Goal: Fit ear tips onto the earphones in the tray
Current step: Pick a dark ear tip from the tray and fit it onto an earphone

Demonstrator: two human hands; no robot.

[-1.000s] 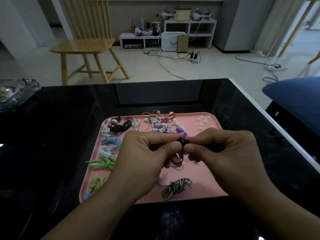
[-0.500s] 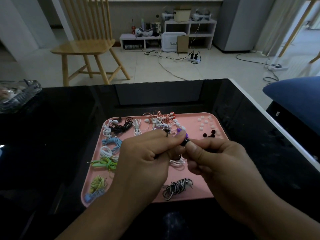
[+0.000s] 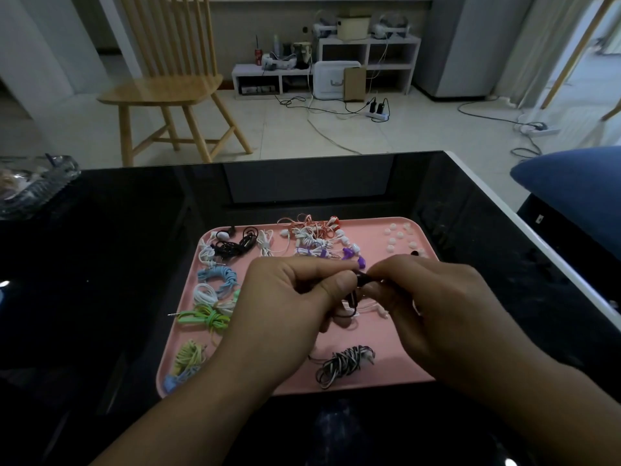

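Note:
A pink tray (image 3: 373,378) lies on the black table and holds several coiled earphones in black, white, blue, green, purple and orange. Above its middle, my left hand (image 3: 289,304) pinches a black earphone (image 3: 360,279), whose thin black cable hangs down in a loop. My right hand (image 3: 433,297) pinches the same earbud's tip end from the right; whether an ear tip sits between those fingers is hidden. Loose white ear tips (image 3: 400,235) lie in the tray's far right corner, with a black ear tip (image 3: 415,253) beside them.
A striped black-and-white earphone coil (image 3: 342,364) lies near the tray's front edge. A clear glass dish (image 3: 37,186) stands at the table's far left. A blue cushion (image 3: 578,190) is off the right edge. A wooden chair (image 3: 168,85) stands beyond the table.
Both hands have lowered and drawn together again around the black earbud. Half a second ago they were raised slightly, showing more black ear tips in the far right corner.

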